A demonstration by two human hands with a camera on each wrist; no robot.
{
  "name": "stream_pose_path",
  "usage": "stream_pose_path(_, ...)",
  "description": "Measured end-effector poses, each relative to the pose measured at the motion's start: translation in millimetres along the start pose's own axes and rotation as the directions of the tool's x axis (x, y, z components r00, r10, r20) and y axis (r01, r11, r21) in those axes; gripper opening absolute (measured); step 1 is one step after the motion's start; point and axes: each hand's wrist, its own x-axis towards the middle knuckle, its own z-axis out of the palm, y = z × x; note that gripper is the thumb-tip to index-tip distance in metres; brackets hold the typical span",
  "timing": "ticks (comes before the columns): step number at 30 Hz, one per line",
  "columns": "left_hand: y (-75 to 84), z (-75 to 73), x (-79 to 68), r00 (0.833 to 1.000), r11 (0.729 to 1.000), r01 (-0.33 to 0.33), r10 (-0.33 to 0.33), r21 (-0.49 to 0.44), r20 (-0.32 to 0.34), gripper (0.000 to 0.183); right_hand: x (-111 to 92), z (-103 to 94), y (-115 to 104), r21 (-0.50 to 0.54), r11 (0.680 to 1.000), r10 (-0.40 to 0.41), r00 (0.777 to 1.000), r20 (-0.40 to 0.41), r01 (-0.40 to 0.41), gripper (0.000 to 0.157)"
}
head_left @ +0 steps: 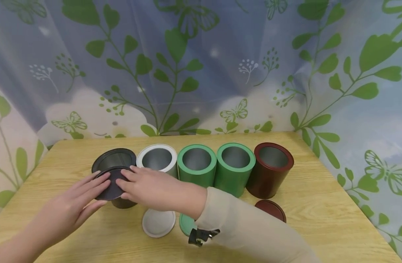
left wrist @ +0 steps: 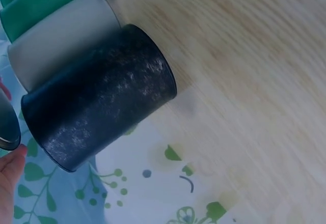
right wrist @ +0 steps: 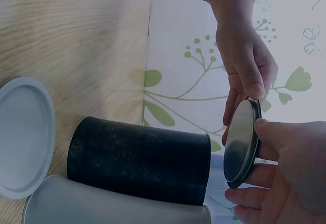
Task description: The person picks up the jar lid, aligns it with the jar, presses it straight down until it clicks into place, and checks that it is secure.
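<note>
Black metal-look lid point(head_left: 113, 184) sits between the fingers of both hands, just above the mouth of the black can point(left wrist: 102, 96) and apart from it. The left hand point(head_left: 64, 204) pinches the lid's rim from the left side of the black can, fingers laid over the top and thumb at the edge. The right hand point(head_left: 151, 188) pinches the opposite rim, fingers slightly spread, its forearm reaching across in front of the things to the right of the black can. The lid is tilted, and its pale, shiny underside faces the black can's mouth.

The black can stands upright and uncovered. Right beside it on the right is the white can point(head_left: 157, 157); farther right of it, in the same row, come the nearer green can point(head_left: 196, 171), the farther green can point(head_left: 233, 179) and, farthest from it, the dark red can point(head_left: 268, 179), all upright with open tops.

In front and to the right of the black can lies the white lid point(head_left: 159, 223), then the green lid point(head_left: 186, 223), partly hidden by the sleeve point(head_left: 250, 223), and well off to the right the dark red lid point(head_left: 271, 210). Under the black can spreads the wood-grain table point(head_left: 332, 204); behind it hangs a leaf-and-butterfly printed cloth point(head_left: 217, 76).
</note>
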Motion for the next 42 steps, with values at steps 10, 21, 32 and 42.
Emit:
stream_pose_path(10, -20.2, 6.2, 6.7, 0.999, 0.998, -0.041, 0.041, 0.040, 0.006, 0.054, 12, 5.2, 12, 0.022, 1.000, 0.022, 1.000, 0.011, -0.022, 0.048)
stream_pose_path(21, -30.0, 10.4, 9.4, 0.998, 1.000, -0.015, 0.014, 0.008, 0.068, 0.050, 25, 10.8, 20, -0.161, 0.986, -0.042, 0.998, 0.041, 0.048, 0.048)
stream_pose_path(32, -43.9, 15.4, 5.8, 0.994, 0.999, 0.003, 0.002, -0.037, 0.113, 0.041, 38, 15.2, 24, 0.095, 0.991, 0.093, 0.993, 0.067, -0.099, 0.050)
stream_pose_path(42, -48.0, 16.6, 4.6, 0.983, 0.995, 0.061, -0.046, -0.079, 0.178, 0.044, 45, 18.0, 26, -0.014, 0.998, 0.067, 0.995, 0.067, -0.066, 0.050)
